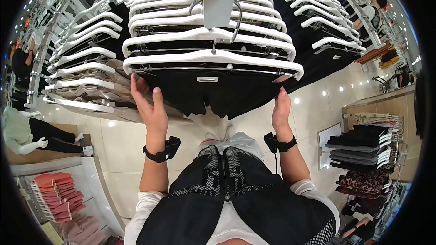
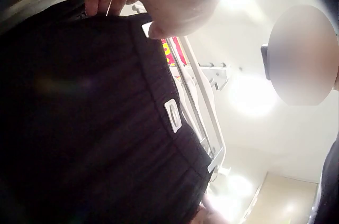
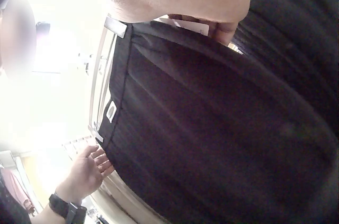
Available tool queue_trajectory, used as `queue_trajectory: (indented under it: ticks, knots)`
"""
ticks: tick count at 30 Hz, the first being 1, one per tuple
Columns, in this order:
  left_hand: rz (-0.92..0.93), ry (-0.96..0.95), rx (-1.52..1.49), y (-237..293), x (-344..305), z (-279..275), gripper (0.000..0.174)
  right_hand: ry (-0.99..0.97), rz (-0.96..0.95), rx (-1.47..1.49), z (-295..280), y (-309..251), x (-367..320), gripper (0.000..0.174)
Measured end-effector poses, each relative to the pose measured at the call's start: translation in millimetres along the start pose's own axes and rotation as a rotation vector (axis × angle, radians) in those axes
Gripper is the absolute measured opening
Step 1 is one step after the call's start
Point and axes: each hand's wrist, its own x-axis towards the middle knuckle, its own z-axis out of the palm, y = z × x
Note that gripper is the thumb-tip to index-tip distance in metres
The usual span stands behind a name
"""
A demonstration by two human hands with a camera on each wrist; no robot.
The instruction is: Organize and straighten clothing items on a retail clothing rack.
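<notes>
A pair of black pants (image 1: 204,90) hangs by its waistband from clips on a white hanger (image 1: 213,56) at the front of a rack. A small pale label (image 1: 207,79) marks the middle of the waistband. My left hand (image 1: 151,109) is at the pants' left side, thumb apart and fingers extended. Opposite it, my right hand (image 1: 281,111) has its fingertips at the right edge. In the right wrist view, the right fingers (image 3: 225,33) reach behind that edge beside a white paper tag (image 3: 190,25). Left fingers (image 2: 108,4) show behind the cloth's edge in the left wrist view.
More white hangers (image 1: 204,20) with dark clothes stand closely behind. Beige garments (image 1: 100,95) hang to the left. A display of folded clothes on hangers (image 1: 359,147) stands at right, a mannequin (image 1: 27,131) at left. Another person (image 1: 374,11) is at the far right.
</notes>
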Motion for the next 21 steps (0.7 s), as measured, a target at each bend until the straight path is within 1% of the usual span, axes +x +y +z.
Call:
queue_trajectory:
  ticks: [2, 5, 9, 12, 14, 15, 18, 21]
  knots:
    - [0.007, -0.002, 0.005, -7, 0, 1, 0.064, 0.052, -0.029, -0.002, 14, -23, -1, 0.049]
    - [-0.001, -0.004, 0.03, -10, -1, 1, 0.059, 0.068, -0.105, 0.01, 12, -12, 2, 0.051]
    - [-0.056, -0.003, 0.059, -20, 0, -3, 0.05, 0.074, -0.141, -0.071, 5, -22, 4, 0.053]
    - [-0.092, -0.079, -0.105, -23, 3, -7, 0.052, 0.093, -0.237, -0.107, 0, -41, 10, 0.053]
    - [-0.007, 0.044, -0.111, -13, -1, -1, 0.055, 0.113, -0.322, -0.13, -8, -49, 17, 0.054]
    - [0.036, 0.102, -0.112, -5, -3, 1, 0.057, 0.116, -0.326, -0.107, -11, -55, 20, 0.054]
    - [0.059, 0.147, -0.156, 15, -3, 1, 0.068, 0.112, -0.418, -0.15, -11, -72, 31, 0.055]
    - [0.226, 0.247, -0.05, 21, -7, 8, 0.069, 0.085, -0.442, -0.23, -13, -78, 37, 0.054]
